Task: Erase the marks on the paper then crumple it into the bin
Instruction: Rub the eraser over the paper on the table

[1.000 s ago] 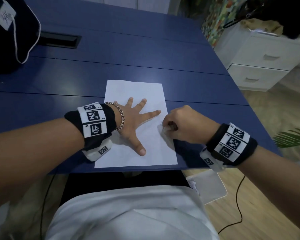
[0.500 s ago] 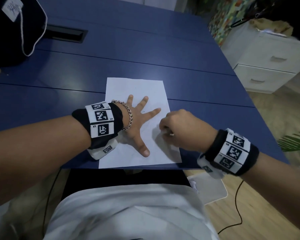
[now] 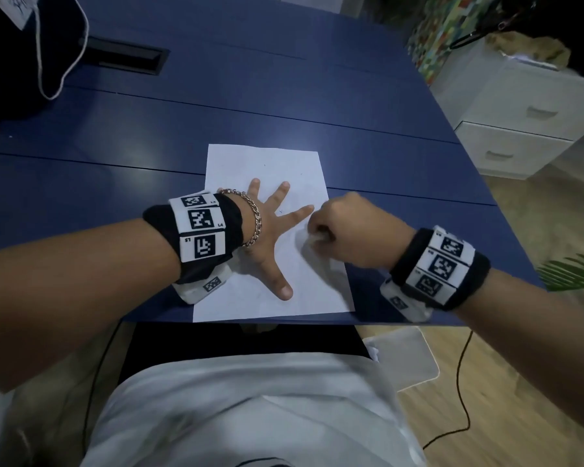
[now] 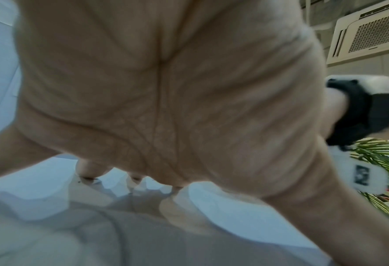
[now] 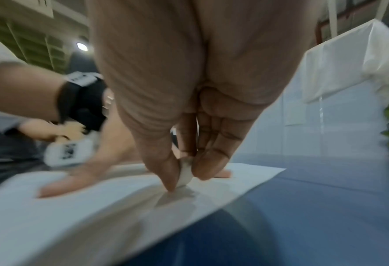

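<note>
Blue table [image 3: 317,106]: our left hand [image 3: 270,237] spreads flat on the paper [image 3: 267,163]; right hand [image 5: 188,108] pinches the eraser [image 5: 185,172], still on the erasing step; crumpling waits.

Over the last second the right hand [image 3: 348,230], pinching a small white eraser [image 5: 185,173], has moved across the paper [image 3: 267,160] toward 11 o'clock: from beside the sheet's right edge, well clear of the left hand [image 3: 270,237], to a spot where its knuckles sit just beside the left index fingertip [image 3: 309,208]. The eraser tip now meets the sheet further in from that edge. The grip on the eraser looks the same. The right wrist view is streaked with motion blur. The tabletop [image 3: 216,102] sits lower in the head view, so the head has tilted slightly.
</note>
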{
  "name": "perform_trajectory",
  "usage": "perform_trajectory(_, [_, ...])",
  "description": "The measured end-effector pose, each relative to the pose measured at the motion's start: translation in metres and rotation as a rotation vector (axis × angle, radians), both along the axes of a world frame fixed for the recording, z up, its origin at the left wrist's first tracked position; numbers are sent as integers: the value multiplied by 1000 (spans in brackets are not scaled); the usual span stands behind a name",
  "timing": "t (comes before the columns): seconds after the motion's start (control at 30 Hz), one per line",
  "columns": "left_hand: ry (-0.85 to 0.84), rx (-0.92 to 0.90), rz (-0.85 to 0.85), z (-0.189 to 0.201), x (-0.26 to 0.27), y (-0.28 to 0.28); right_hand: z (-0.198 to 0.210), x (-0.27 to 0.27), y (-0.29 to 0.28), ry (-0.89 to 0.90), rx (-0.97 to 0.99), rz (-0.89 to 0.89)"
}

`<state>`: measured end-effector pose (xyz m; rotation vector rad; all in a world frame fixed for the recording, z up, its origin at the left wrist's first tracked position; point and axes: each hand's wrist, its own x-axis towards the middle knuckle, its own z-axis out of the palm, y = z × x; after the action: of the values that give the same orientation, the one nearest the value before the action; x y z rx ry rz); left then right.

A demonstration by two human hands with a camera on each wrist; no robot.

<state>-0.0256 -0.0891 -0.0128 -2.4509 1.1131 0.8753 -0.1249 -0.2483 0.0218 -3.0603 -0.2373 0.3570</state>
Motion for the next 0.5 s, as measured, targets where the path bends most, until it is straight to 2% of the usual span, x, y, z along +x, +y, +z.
perform_trajectory(0.1, [0, -1, -7, 1, -1, 0, -1, 2, 3, -49, 20, -32])
perform_trajectory(0.23, [8, -13, -4, 0, 0, 1, -1, -13, 22, 65, 79, 79])
perform_trajectory(0.4, [13, -5, 1, 2, -2, 1, -5, 2, -10, -54, 76, -107])
perform_trajectory(0.5, [8, -7, 2, 2, -3, 1, -10, -17, 5, 18, 90, 33])
